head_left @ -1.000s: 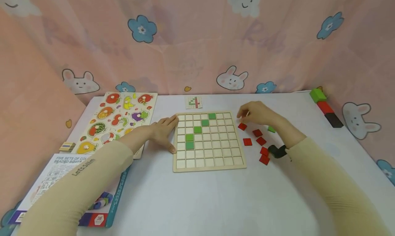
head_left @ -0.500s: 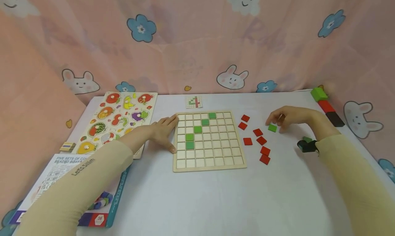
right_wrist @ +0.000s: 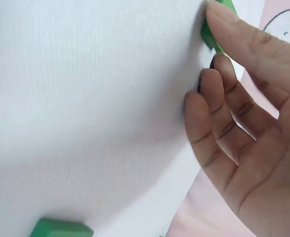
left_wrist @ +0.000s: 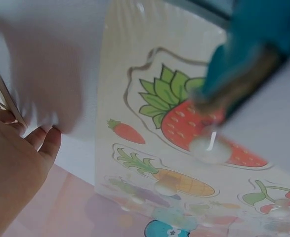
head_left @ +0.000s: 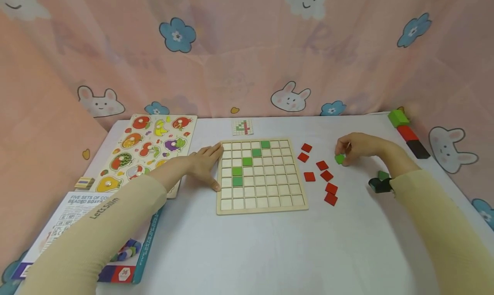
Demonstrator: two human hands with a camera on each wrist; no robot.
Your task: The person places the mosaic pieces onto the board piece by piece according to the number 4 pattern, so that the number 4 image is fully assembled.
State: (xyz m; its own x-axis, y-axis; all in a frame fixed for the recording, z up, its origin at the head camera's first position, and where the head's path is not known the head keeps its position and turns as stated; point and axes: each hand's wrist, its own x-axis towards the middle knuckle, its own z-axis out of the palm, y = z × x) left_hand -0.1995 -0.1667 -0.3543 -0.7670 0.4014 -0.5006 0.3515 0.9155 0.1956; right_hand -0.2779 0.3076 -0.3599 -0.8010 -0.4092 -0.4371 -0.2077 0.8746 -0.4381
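in the right wrist view most of the green tile [right_wrist: 215,29] was hidden behind the thumb and fingertips of the right hand [right_wrist: 248,128], so only a green edge showed; a second green tile [right_wrist: 61,228] was cut off by the bottom edge of that picture. the left wrist view was partly blocked by a blurred teal and brown shape close to the lens, and the grid board showed there only as a thin edge.

the pinched green tile [head_left: 340,158] was a small, flat, bright green square. it sat at the fingertips of the right hand [head_left: 356,147], low over the white table [head_left: 270,252], with thumb and fingers closed on it in a pinch.

the left hand [head_left: 204,164] lay flat with fingers straight and together, pressed against the left edge of the wooden grid board [head_left: 260,175]. five green tiles already filled cells of that board in a stepped diagonal.

between the right hand and the board, seven red tiles [head_left: 322,165] lay scattered, the closest just left of the pinched tile. behind the right wrist, one more green tile [head_left: 383,175] rested near a black strap. well beyond the right hand, at the table's far corner, stood green, red and black blocks [head_left: 407,134]. outside the left hand lay a fruit puzzle board [head_left: 148,147], and a small pattern card [head_left: 242,127] lay past the grid board.
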